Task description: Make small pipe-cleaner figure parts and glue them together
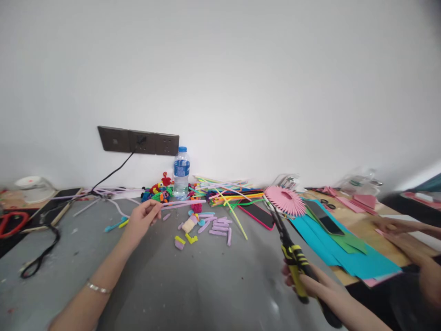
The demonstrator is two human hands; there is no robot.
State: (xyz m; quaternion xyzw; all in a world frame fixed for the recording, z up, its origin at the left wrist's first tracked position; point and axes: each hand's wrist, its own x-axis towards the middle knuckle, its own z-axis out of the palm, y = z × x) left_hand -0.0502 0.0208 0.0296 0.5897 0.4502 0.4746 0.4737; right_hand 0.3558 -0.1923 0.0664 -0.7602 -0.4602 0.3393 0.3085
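Note:
My left hand (144, 217) is closed, pinching lilac pipe cleaners (182, 203) that stick out to the right above the grey table. In my right hand (308, 280) is a pair of pliers (292, 257) with black and yellow handles, its dark jaws pointing up and away. Between the hands lie several short cut lilac pieces (220, 225). Beside them rests a small figure of cream, yellow, blue and lilac pipe cleaner (189, 224). A yellow-green pipe cleaner (236, 218) lies slantwise to their right.
A water bottle (181, 172) stands by the wall near a pile of coloured pipe cleaners (230, 195). A pink-edged phone (257, 215), a pink pleated paper disc (285, 200) and blue paper (330, 239) lie right. Another person's hands (396, 227) work there. Red-handled scissors (12, 223) are left.

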